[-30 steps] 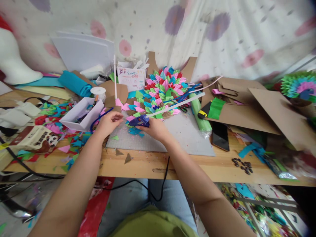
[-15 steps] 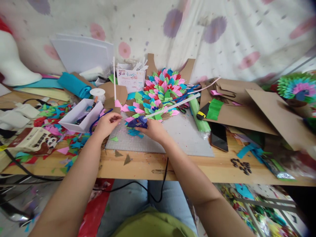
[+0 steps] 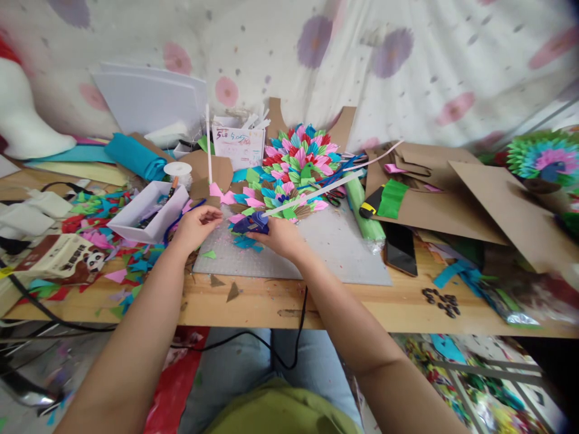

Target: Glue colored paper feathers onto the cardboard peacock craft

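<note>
My right hand [image 3: 284, 236] is wrapped round a blue hot glue gun [image 3: 251, 223], its nozzle turned to the left. A long whitish glue stick [image 3: 312, 194] sticks out of the gun's back toward the upper right. My left hand [image 3: 198, 226] is closed in a pinch left of the nozzle; whatever sits between its fingertips is too small to make out. Behind the gun lies a piece covered in pink, green, blue and brown crepe paper petals [image 3: 275, 196]. A grey cutting mat [image 3: 335, 256] lies under the gun and my right hand.
A white box of pens [image 3: 154, 232] and scattered paper scraps [image 3: 136, 259] are on the left. To the right lie a green roll [image 3: 364, 214], a utility knife [image 3: 371, 204], a phone [image 3: 401, 250] and cardboard sheets [image 3: 456, 220]. A black cord [image 3: 302, 319] hangs over the table's front edge.
Both hands and the glue gun stay almost where they were. The whole view has shifted very slightly.
</note>
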A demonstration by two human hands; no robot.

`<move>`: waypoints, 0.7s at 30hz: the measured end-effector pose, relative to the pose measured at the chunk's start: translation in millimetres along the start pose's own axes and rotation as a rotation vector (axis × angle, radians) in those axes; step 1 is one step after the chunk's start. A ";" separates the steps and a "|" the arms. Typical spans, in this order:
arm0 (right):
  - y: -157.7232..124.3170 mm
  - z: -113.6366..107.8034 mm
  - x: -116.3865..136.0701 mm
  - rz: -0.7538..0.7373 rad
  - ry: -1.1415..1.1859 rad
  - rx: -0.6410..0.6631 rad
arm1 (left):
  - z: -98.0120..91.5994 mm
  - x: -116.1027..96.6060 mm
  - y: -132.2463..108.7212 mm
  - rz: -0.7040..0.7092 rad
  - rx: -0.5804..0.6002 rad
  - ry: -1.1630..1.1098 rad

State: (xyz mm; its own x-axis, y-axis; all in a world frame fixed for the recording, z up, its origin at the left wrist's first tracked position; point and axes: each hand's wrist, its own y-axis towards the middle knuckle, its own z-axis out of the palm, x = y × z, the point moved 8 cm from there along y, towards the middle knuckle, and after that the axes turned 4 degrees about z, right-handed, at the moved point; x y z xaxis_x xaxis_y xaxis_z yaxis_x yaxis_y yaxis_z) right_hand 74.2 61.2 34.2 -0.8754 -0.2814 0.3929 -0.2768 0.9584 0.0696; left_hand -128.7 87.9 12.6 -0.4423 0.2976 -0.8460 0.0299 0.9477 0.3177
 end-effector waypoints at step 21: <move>3.0 1.5 -23.9 0.076 0.538 0.013 | 1.5 -1.8 -0.4 -0.075 0.007 -0.121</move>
State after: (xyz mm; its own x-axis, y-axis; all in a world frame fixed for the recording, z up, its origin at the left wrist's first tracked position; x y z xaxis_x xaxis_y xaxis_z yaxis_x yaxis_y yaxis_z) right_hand 93.7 70.7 23.6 -0.5678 -0.1444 0.8104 -0.2286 0.9734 0.0133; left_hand -126.5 87.2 13.4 -0.3319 0.2377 -0.9129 0.0071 0.9684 0.2495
